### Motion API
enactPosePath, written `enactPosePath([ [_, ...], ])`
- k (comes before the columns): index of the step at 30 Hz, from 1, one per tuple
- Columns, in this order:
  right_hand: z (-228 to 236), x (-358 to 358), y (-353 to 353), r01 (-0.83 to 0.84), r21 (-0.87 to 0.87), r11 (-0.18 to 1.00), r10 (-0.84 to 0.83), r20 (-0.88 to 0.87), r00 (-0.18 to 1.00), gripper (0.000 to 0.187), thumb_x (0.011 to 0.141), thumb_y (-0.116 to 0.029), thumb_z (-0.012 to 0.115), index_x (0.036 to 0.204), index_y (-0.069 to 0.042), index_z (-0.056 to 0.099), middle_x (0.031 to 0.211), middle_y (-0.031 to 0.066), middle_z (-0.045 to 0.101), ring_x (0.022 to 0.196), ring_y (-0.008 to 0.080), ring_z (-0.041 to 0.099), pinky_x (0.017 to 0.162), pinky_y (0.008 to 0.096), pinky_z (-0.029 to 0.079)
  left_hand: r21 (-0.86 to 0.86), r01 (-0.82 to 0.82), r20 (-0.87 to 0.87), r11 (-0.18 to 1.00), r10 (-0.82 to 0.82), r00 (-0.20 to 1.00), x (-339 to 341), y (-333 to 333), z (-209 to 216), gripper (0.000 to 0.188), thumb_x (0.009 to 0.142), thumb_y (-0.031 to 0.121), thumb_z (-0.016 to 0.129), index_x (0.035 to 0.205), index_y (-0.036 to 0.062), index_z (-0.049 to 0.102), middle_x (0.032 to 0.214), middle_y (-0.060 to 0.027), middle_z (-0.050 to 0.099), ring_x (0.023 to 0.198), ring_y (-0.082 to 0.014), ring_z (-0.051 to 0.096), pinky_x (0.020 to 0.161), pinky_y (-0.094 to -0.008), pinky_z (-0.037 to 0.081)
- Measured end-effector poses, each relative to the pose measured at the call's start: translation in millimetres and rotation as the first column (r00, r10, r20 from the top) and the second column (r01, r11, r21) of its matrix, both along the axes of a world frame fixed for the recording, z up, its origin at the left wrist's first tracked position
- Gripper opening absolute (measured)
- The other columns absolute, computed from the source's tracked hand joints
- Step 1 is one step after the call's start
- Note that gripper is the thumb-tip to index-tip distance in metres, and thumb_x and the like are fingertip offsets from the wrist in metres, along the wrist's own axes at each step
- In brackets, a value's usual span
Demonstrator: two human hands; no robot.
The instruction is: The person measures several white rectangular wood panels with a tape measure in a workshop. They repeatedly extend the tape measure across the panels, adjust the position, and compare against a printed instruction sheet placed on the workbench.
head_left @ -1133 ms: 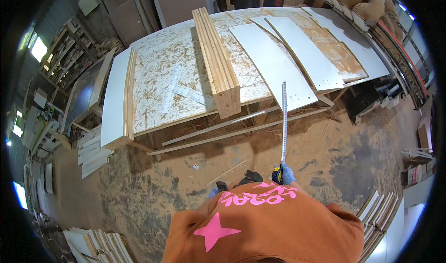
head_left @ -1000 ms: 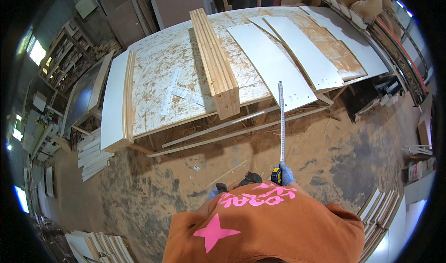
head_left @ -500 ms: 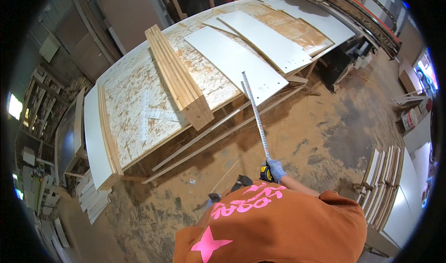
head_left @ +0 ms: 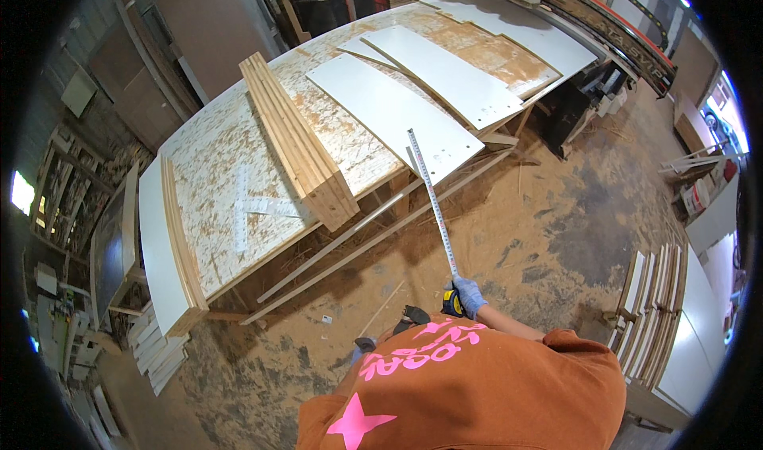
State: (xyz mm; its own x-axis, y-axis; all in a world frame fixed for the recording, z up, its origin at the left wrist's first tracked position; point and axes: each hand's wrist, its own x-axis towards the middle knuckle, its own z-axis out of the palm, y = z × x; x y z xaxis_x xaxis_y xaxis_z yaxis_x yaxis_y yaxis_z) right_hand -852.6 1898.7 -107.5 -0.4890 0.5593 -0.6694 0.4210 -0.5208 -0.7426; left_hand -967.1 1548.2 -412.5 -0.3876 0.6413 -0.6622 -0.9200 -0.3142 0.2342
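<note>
In my gloved right hand (head_left: 470, 296) is a yellow and black tape measure (head_left: 452, 301), with the fingers wrapped round its case. Its white blade (head_left: 435, 207) is pulled out a long way and slants up and away from me. The blade's far end overlaps the near corner of a white panel (head_left: 389, 116); whether it touches the panel I cannot tell. My left hand does not show.
A large worn worktable (head_left: 214, 195) carries a stack of wooden strips (head_left: 298, 144), a white L-shaped square (head_left: 270, 206) and another white panel (head_left: 441, 72). Stacked boards (head_left: 648, 307) stand at right. Sawdust covers the floor (head_left: 509, 235).
The view has shifted slightly, so the table and panels sit a little further left. My right hand still grips the tape measure, its blade extended at nearly the same slant.
</note>
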Motion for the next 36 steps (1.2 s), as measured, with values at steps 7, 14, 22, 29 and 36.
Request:
enactPosePath([
  [7,9,1,-3,0.025,-0.019,0.999,-0.026,-0.029,0.999,0.036,0.086,-0.035,0.048,0.074,-0.004,0.063,0.062,0.0054,0.058,0.049,0.0147,0.052,0.048,0.0278,0.043,0.010,-0.033,0.003,0.999,0.033,0.999,8,-4,-2,0.015,0.078,0.008,0.056,0.092,0.0098,0.060,0.087,-0.0024,0.058,0.079,-0.0136,0.053,0.073,-0.0277,0.043],
  [14,5,0,-2,0.038,-0.045,0.998,-0.039,-0.020,0.999,0.036,0.086,-0.034,0.048,0.073,-0.004,0.063,0.060,0.0060,0.058,0.048,0.0156,0.053,0.047,0.0281,0.043,0.035,-0.079,0.002,0.996,0.079,0.997,14,-9,-5,0.016,0.077,0.008,0.056,0.093,0.0101,0.060,0.087,-0.0024,0.057,0.080,-0.0134,0.052,0.074,-0.0274,0.043],
  [22,22,-3,-6,0.021,0.039,0.999,-0.021,0.015,1.000,0.036,0.087,-0.033,0.047,0.073,-0.003,0.061,0.062,0.0062,0.058,0.049,0.0162,0.054,0.047,0.0281,0.044,0.053,-0.106,0.007,0.993,0.106,0.994,17,-8,-6,0.017,0.077,0.007,0.056,0.094,0.0104,0.059,0.088,-0.0023,0.056,0.081,-0.0133,0.052,0.075,-0.0272,0.042],
  [29,27,-3,-5,0.002,-0.006,1.000,-0.002,0.004,1.000,0.034,0.087,-0.031,0.047,0.075,-0.003,0.060,0.062,0.0083,0.058,0.049,0.0176,0.056,0.046,0.0286,0.045,0.059,-0.119,0.014,0.991,0.118,0.993,19,-8,-7,0.018,0.077,0.007,0.056,0.094,0.0107,0.058,0.088,-0.0022,0.056,0.082,-0.0131,0.051,0.076,-0.0269,0.042],
  [36,31,-5,-5,0.033,-0.053,0.998,-0.033,0.012,0.999,0.035,0.087,-0.032,0.046,0.073,-0.002,0.059,0.061,0.0089,0.058,0.048,0.0179,0.056,0.045,0.0290,0.045,0.059,-0.119,0.018,0.991,0.118,0.993,20,-9,-8,0.019,0.077,0.007,0.057,0.095,0.0109,0.058,0.089,-0.0022,0.055,0.083,-0.0130,0.051,0.077,-0.0267,0.041],
])
